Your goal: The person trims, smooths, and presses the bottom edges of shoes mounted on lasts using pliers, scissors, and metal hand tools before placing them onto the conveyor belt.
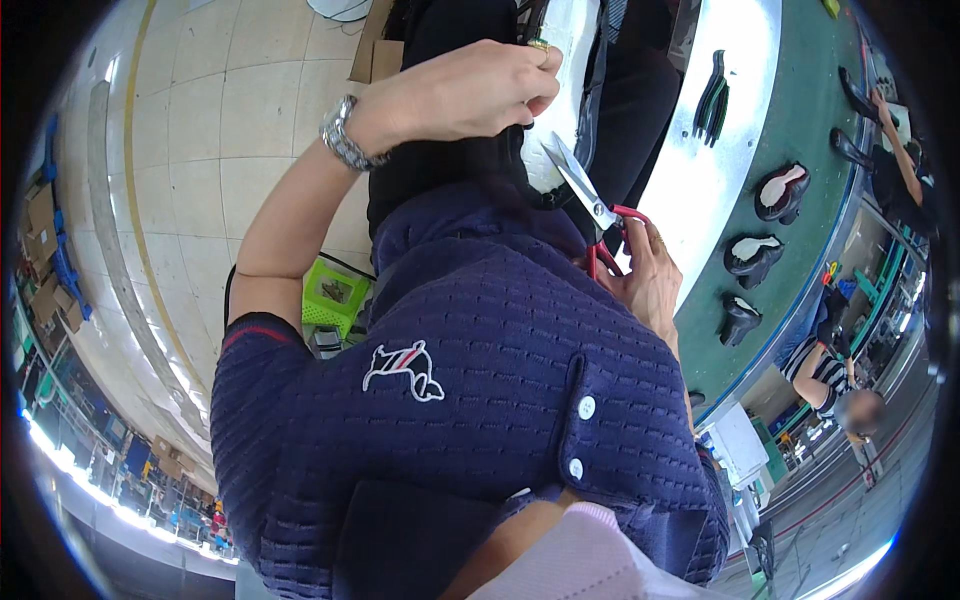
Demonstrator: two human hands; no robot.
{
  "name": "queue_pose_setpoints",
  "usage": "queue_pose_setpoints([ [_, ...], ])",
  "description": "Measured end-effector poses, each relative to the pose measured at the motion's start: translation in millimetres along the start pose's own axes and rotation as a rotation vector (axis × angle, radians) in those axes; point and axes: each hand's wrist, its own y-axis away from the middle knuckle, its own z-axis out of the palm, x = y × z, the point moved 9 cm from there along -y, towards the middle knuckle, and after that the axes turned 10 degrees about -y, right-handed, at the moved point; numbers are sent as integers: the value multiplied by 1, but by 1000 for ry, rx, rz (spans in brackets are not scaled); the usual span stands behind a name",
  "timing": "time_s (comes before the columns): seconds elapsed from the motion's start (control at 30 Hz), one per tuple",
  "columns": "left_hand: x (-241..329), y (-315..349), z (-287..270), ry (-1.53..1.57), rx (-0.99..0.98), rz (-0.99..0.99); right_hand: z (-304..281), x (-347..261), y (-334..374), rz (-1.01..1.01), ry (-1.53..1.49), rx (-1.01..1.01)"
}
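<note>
Holding red-handled scissors [590, 200] in the right hand [645, 275], fingers curled through the loops and closed on them, blades parted and angled up toward the left hand [470, 90]. Up there, fingertips pressed together in a pinch on something too small or too hidden to name; probably a thread or a scrap of the dark material [450, 160] hanging just below the pinch. Judged best done by keeping that pinch taut, bringing the open blades close under it, and cutting near the surface without nicking the dark piece. Worth keeping the blade tips away from the left fingers above. Beyond the scissor hand, a green conveyor belt [800, 130] with dark shoes [782, 190] well apart from both grips; metal watch [345, 135] on the left wrist.
</note>
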Motion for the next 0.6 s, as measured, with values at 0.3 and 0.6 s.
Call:
queue_pose_setpoints([
  [0.3, 11, -16, 14, 104, 72, 132, 3, -3, -4, -10, 34, 128],
  [0.6, 36, -53, 9, -179, -154, 443, 6, -4, -13, -43, -5, 138],
])
